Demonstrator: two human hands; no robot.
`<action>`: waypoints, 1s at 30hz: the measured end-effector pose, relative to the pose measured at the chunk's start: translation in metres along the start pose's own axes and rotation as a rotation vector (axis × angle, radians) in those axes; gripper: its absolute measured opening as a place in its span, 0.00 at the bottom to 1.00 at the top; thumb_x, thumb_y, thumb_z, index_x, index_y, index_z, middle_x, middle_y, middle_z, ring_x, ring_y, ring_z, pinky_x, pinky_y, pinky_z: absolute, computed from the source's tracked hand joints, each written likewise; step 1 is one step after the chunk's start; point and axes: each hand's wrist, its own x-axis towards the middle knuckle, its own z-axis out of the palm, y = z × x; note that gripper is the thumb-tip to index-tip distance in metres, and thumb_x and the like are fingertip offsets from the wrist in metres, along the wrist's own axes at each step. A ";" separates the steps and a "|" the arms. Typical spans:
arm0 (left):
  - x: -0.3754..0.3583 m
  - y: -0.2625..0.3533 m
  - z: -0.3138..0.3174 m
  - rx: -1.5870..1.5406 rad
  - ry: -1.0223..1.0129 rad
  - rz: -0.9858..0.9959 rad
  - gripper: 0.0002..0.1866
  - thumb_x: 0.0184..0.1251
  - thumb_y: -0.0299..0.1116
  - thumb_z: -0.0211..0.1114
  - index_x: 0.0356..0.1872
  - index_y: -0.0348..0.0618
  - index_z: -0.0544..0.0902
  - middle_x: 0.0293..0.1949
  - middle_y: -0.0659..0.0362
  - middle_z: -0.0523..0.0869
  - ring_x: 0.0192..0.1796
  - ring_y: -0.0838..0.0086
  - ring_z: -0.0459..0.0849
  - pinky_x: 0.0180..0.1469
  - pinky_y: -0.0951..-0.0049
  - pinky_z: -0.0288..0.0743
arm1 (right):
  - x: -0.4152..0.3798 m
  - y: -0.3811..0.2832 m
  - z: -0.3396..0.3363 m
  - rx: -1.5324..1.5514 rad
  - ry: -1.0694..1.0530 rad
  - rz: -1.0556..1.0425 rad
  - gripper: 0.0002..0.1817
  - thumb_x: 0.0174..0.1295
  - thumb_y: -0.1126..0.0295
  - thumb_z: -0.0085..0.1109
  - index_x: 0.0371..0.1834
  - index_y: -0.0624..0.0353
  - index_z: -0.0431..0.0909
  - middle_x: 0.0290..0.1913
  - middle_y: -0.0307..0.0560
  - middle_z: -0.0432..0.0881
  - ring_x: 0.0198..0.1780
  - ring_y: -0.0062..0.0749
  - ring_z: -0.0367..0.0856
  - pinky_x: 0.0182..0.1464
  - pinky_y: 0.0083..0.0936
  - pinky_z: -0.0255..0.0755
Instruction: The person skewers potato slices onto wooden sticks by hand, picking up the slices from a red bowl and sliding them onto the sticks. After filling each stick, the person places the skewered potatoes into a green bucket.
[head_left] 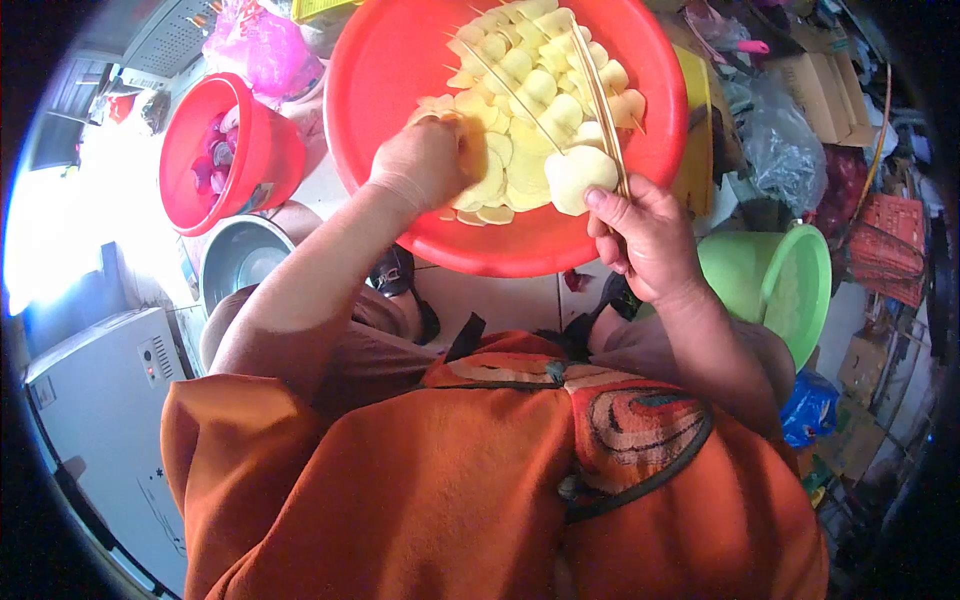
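Note:
A large red basin [362,70] holds many thin, pale-yellow potato slices [525,170], several of them threaded on thin wooden skewers. My left hand [425,160] is inside the basin at the left of the pile, its fingers curled round some potato slices that it partly hides. Over the basin's near right side, my right hand [650,240] pinches a bundle of bamboo skewers [598,95]. Against its thumb rests a potato slice [580,182] stuck on the end of one skewer, which slants up to the left across the pile.
A smaller red bucket [262,165] with purple pieces stands at the left, above a grey metal basin [215,262]. At the right leans a green tub [815,290]. A pink plastic bag [262,50], a cardboard box [825,95] and a white appliance [105,400] lie around.

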 end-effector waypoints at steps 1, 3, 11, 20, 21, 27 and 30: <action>0.001 -0.001 0.004 0.000 -0.001 0.000 0.13 0.52 0.39 0.64 0.34 0.41 0.79 0.27 0.51 0.81 0.31 0.60 0.82 0.38 0.64 0.76 | 0.000 0.000 0.000 -0.010 -0.008 -0.005 0.09 0.59 0.66 0.60 0.38 0.57 0.76 0.22 0.35 0.76 0.14 0.13 0.69 0.13 0.10 0.56; 0.000 0.002 0.006 0.014 0.072 0.026 0.12 0.51 0.38 0.63 0.34 0.43 0.79 0.28 0.50 0.81 0.31 0.58 0.81 0.38 0.64 0.76 | -0.001 0.001 0.001 -0.019 -0.016 -0.008 0.09 0.59 0.66 0.60 0.38 0.57 0.76 0.22 0.35 0.76 0.14 0.13 0.69 0.13 0.10 0.56; 0.013 -0.011 -0.034 -1.087 -0.192 -0.217 0.05 0.51 0.29 0.63 0.28 0.41 0.78 0.26 0.62 0.80 0.30 0.76 0.79 0.34 0.75 0.74 | -0.007 -0.001 -0.001 -0.131 -0.093 0.000 0.11 0.59 0.65 0.60 0.38 0.60 0.76 0.22 0.35 0.75 0.15 0.12 0.68 0.14 0.10 0.58; 0.003 -0.001 -0.060 -1.147 -0.158 -0.314 0.09 0.55 0.29 0.57 0.38 0.43 0.76 0.26 0.61 0.80 0.19 0.78 0.76 0.18 0.81 0.68 | -0.010 -0.002 -0.001 -0.122 -0.066 -0.039 0.13 0.58 0.65 0.60 0.40 0.63 0.77 0.20 0.36 0.74 0.15 0.13 0.67 0.15 0.11 0.60; 0.002 0.001 -0.058 -1.148 -0.158 -0.314 0.09 0.55 0.29 0.57 0.38 0.43 0.76 0.26 0.61 0.80 0.19 0.78 0.76 0.18 0.81 0.68 | -0.010 -0.001 -0.001 -0.122 -0.066 -0.038 0.13 0.58 0.65 0.60 0.40 0.63 0.77 0.20 0.36 0.74 0.15 0.13 0.67 0.15 0.11 0.60; 0.014 -0.023 -0.057 -1.134 0.071 -0.275 0.12 0.61 0.31 0.57 0.44 0.39 0.76 0.30 0.57 0.82 0.29 0.73 0.83 0.26 0.74 0.75 | -0.010 -0.001 -0.001 -0.119 -0.083 -0.038 0.13 0.58 0.64 0.59 0.39 0.62 0.77 0.20 0.36 0.74 0.14 0.13 0.66 0.15 0.12 0.59; 0.015 -0.018 -0.063 -1.262 0.216 -0.326 0.11 0.62 0.31 0.56 0.44 0.41 0.77 0.33 0.59 0.82 0.33 0.73 0.83 0.33 0.74 0.78 | -0.011 -0.002 0.000 -0.126 -0.089 -0.031 0.13 0.58 0.64 0.59 0.40 0.62 0.77 0.20 0.36 0.74 0.14 0.13 0.66 0.15 0.11 0.59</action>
